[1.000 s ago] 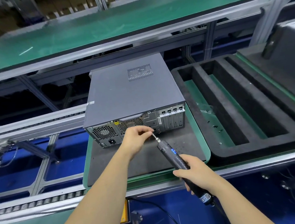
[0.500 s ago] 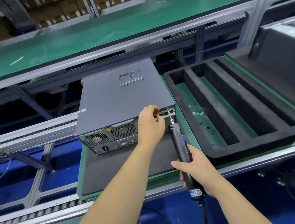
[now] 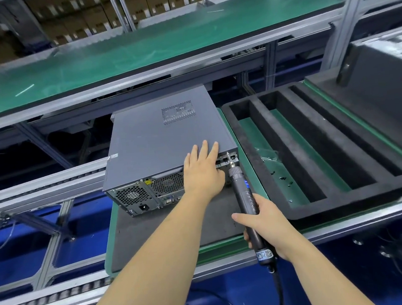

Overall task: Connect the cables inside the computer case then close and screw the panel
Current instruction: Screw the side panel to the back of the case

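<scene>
A grey computer case (image 3: pixel 160 141) lies on its side on a dark mat (image 3: pixel 153 229), its rear face with fans and ports toward me. The side panel on top is closed. My left hand (image 3: pixel 203 171) rests flat on the panel's near right edge, fingers straight. My right hand (image 3: pixel 262 224) grips a black electric screwdriver (image 3: pixel 244 197). Its bit meets the top right corner of the case's rear face, beside my left hand.
A black foam tray (image 3: pixel 248 148) with long slots sits right of the case, with small loose screws (image 3: pixel 282 178) on its green floor. Another dark unit (image 3: pixel 383 82) stands at far right. Roller conveyor rails (image 3: pixel 40 186) run left. A green bench (image 3: pixel 137 43) lies beyond.
My left hand let go of the screw at the bit and moved up to lie flat on the panel. The screwdriver swung right and its bit went to the case's upper right rear corner.
</scene>
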